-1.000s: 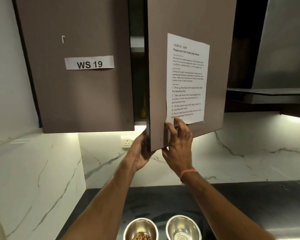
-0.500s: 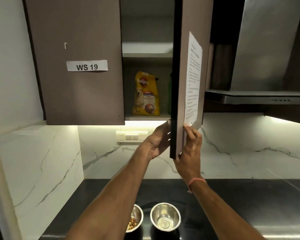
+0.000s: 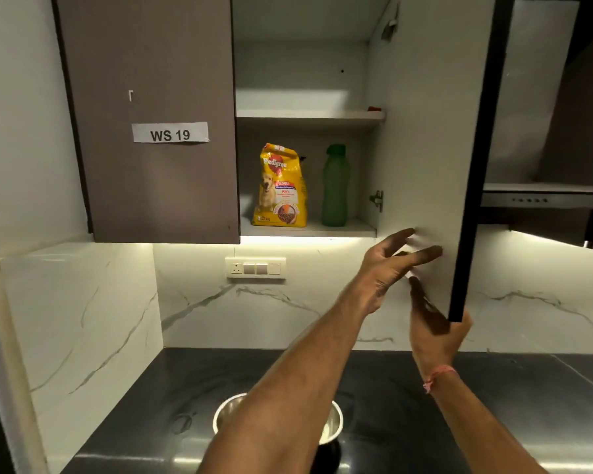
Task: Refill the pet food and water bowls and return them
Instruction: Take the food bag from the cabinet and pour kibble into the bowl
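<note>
Left hand [image 3: 389,265] is hovering open-fingered against the cabinet door [image 3: 421,148], right hand [image 3: 437,331] is pinching its bottom corner; yellow food bag [image 3: 280,186] is standing upright on the shelf at 11 o'clock, steel bowl [image 3: 332,422] is sitting on the surface at 6.

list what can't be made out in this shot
All in the head view:
- Bowls: the left forearm covers them; only a bit of steel rim shows, contents unseen.
- Right hand: fingers wrap behind the door edge, partly hidden.
- Red thing on the upper shelf: cut off by the door.
- Small print on the food bag: too small.
</note>
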